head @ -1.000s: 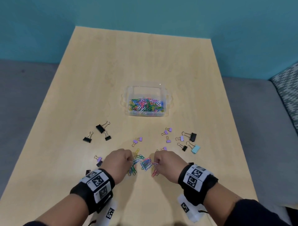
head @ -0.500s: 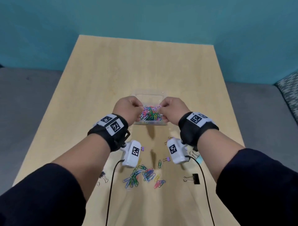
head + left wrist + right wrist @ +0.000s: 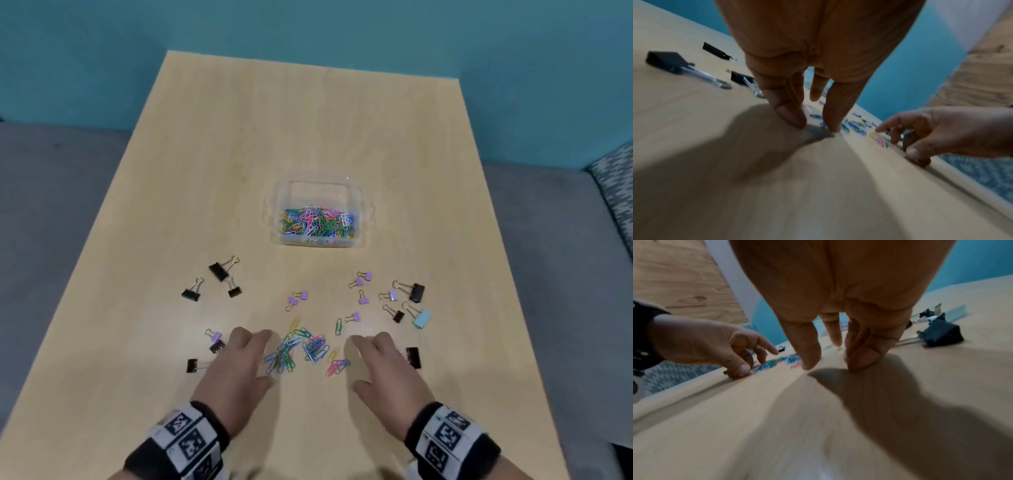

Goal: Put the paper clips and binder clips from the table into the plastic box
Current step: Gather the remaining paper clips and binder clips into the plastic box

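Two hands flanking a loose pile of paper clips, fingers spread, holding nothing.

Left hand (image 3: 236, 370) and right hand (image 3: 387, 373) palm-down on the pale wood-grain table (image 3: 308, 137), fingertips touching the surface on either side of the thin, bright wire paper clips (image 3: 301, 349), scattered at all angles with no common direction. Clear, rectangular plastic box (image 3: 317, 192) farther out, long side across the table, already part-filled with clips. Black binder clips (image 3: 219, 270) out to the left, small purple binder clips (image 3: 363, 279) and one pale blue binder clip (image 3: 422, 319) to the right, wire handles pointing mostly away from the box. Another black clip (image 3: 412, 356) just beside the right hand.
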`<state>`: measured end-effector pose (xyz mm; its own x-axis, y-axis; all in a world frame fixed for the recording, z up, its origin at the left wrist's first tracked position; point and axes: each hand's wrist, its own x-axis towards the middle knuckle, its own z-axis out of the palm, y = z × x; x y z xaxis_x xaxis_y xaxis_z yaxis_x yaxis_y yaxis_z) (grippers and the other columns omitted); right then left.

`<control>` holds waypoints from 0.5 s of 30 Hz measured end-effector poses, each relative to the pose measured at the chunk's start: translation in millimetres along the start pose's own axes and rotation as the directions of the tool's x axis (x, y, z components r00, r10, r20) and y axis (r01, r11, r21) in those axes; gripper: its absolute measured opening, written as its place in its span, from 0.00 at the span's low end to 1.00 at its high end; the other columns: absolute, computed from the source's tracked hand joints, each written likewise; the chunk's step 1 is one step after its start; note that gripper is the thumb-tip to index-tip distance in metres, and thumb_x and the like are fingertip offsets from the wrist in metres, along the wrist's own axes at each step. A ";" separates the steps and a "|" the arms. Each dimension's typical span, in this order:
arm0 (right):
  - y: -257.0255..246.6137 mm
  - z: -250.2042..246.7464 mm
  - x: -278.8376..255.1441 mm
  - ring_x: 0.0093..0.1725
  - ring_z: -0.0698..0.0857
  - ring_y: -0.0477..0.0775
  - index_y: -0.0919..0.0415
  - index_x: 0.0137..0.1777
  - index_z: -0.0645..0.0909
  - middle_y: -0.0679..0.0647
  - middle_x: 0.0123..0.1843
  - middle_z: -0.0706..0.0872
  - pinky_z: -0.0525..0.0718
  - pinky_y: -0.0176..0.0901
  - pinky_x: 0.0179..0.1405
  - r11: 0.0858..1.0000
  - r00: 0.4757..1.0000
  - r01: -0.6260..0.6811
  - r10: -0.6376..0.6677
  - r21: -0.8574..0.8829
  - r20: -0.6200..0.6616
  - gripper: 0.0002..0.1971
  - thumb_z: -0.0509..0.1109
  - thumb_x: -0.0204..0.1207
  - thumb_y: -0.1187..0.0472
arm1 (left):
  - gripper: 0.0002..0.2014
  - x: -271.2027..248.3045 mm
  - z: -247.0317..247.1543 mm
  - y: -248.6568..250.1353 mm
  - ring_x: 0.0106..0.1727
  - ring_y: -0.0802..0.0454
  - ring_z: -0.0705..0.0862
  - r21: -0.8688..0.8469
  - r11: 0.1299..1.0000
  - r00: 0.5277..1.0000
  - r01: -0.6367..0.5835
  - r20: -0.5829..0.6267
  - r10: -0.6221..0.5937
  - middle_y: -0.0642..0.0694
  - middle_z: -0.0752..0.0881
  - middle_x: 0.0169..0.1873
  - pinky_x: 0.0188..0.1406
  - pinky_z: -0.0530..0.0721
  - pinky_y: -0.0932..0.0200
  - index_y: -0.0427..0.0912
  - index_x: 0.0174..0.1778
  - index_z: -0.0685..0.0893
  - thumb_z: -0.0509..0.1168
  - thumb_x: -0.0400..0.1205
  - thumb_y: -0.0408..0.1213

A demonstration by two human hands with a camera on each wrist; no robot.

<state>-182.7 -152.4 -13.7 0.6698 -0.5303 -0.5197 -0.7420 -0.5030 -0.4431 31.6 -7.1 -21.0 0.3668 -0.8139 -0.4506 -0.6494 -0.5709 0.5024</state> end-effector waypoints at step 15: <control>-43.3 17.6 57.2 0.40 0.68 0.54 0.56 0.54 0.77 0.53 0.52 0.71 0.69 0.44 0.37 0.981 0.972 0.145 -0.165 -0.125 -0.169 0.07 0.61 0.80 0.64 | 0.06 44.2 17.0 32.4 0.38 0.48 0.76 0.168 0.978 0.988 -0.123 -0.074 0.136 0.48 0.71 0.48 0.38 0.80 0.51 0.45 0.51 0.80 0.62 0.80 0.36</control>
<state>-112.7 -149.0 -37.1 0.7781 -0.5472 -0.3085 -0.6276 -0.6563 -0.4188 15.4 -59.7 -37.2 0.3232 -0.8899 -0.3218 -0.7918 -0.4405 0.4230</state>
